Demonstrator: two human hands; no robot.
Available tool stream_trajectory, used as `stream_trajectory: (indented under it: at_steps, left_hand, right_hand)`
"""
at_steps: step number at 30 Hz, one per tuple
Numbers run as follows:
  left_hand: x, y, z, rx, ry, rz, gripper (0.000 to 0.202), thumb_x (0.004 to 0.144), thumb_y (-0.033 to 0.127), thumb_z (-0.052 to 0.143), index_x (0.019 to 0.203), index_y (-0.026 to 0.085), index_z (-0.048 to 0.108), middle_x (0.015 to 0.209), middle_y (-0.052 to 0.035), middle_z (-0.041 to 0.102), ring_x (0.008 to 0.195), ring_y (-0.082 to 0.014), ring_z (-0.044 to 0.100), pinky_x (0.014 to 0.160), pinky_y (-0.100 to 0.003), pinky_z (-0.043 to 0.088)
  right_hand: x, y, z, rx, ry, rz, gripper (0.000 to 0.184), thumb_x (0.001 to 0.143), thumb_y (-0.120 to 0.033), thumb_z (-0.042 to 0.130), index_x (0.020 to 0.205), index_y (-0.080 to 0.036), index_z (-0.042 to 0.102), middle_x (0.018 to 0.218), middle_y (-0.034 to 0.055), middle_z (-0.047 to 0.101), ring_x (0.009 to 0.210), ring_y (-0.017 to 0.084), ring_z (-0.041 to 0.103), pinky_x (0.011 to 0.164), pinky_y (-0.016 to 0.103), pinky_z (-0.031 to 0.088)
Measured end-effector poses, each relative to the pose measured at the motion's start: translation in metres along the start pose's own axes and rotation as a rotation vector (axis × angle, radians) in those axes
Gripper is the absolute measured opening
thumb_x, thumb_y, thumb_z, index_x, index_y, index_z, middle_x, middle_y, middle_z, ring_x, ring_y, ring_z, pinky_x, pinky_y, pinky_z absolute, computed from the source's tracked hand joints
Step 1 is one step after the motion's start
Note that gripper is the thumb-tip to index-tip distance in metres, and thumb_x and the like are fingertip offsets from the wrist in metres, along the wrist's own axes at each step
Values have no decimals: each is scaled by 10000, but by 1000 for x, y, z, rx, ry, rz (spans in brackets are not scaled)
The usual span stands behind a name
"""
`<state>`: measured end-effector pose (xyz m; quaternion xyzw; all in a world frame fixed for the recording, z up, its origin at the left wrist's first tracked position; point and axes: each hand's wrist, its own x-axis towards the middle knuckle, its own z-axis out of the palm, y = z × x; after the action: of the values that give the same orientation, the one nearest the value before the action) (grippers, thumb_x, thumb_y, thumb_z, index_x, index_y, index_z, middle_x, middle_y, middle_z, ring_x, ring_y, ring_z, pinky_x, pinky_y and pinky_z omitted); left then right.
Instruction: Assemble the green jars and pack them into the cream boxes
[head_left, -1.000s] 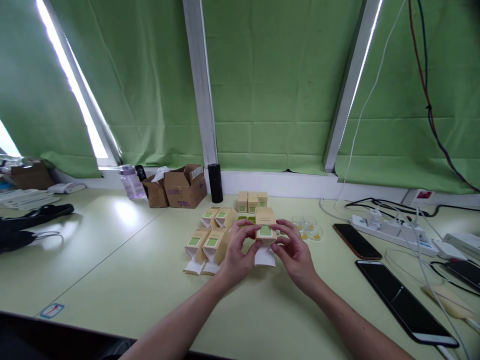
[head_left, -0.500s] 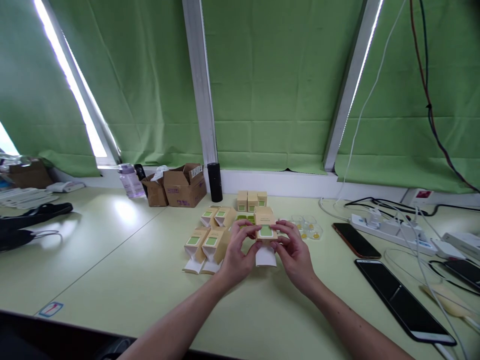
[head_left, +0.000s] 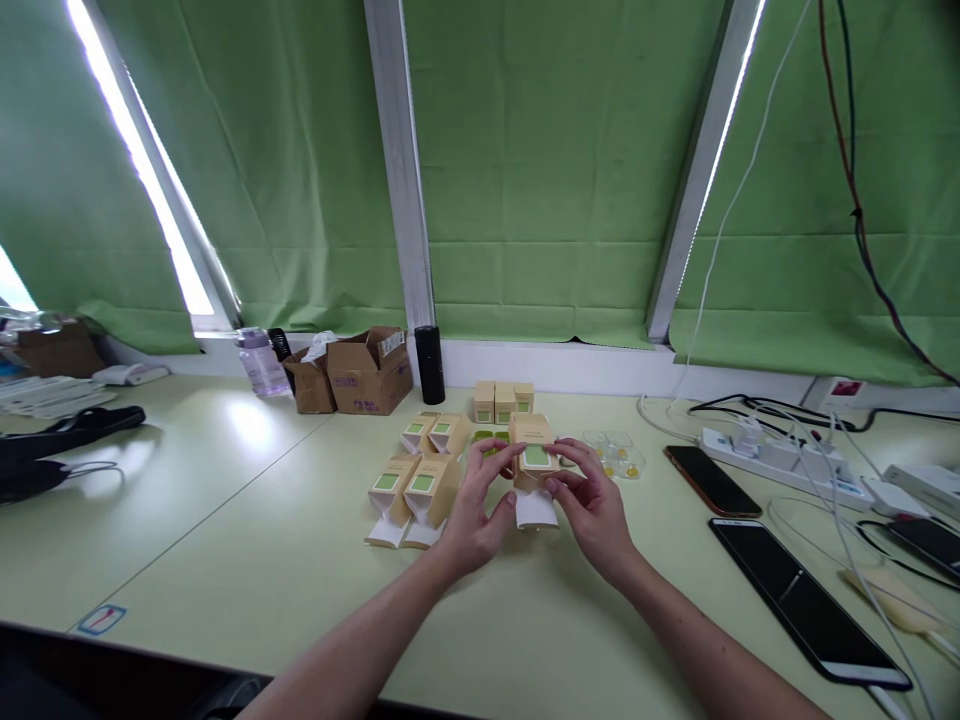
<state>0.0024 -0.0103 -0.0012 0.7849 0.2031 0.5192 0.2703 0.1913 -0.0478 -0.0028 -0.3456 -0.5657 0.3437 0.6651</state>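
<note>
A small tan paper box with a green label lies in front of me, its white end flap hanging open toward me. My left hand has its fingertips on the left side and label, with the thumb slightly away from the box. On the other side, my right hand grips the box between thumb and fingers. Just left of my hands are several similar boxes, the front two with flaps open. Behind my left hand, green-topped small items are partly hidden. Clear round containers with yellow contents sit beyond my right hand.
More tan boxes stand at the back, near a black cylinder and cardboard cartons. To the right lie two phones, a power strip and tangled cables. A purple bottle stands back left.
The box has shifted slightly to the right in my hands. My left thumb has come away from its lower edge, and the right hand has moved a little with it.
</note>
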Motion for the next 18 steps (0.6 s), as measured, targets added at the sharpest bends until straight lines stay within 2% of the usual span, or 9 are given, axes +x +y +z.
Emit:
stream_trajectory:
  at_steps: [5,9,13,18]
  left_hand:
    - [1,4,-4,-46,-114,-35,865,803,101,629,1598,344,393,1513,-125,346,1455,-356,338,1175,-567,407]
    - [0,5,-3,-49,-159,-70,968,791,201,752,1634,362,305,1562,-122,279,1502,-382,264,1208,-595,350]
    - [-2,2,-1,-70,-147,-88,945,827,367,800,1630,362,302,1574,-126,262,1518,-389,247,1234,-604,305]
    - [-1,3,0,-100,-97,-101,780,923,491,709,1595,330,348,1552,-136,323,1473,-368,334,1219,-571,337]
  right_hand:
    - [2,-1,-1,9,27,1,349,915,-420,750,1239,-296,705,1458,94,474,888,156,716,809,328,627]
    - [2,-1,-2,14,19,2,346,922,-413,746,1248,-305,703,1452,91,472,914,168,724,845,341,624]
    - [1,0,-1,24,28,8,341,909,-412,762,1231,-313,716,1456,95,461,913,182,730,839,360,631]
    - [-2,1,0,9,-6,12,353,922,-412,747,1268,-345,713,1468,85,438,919,171,729,859,362,626]
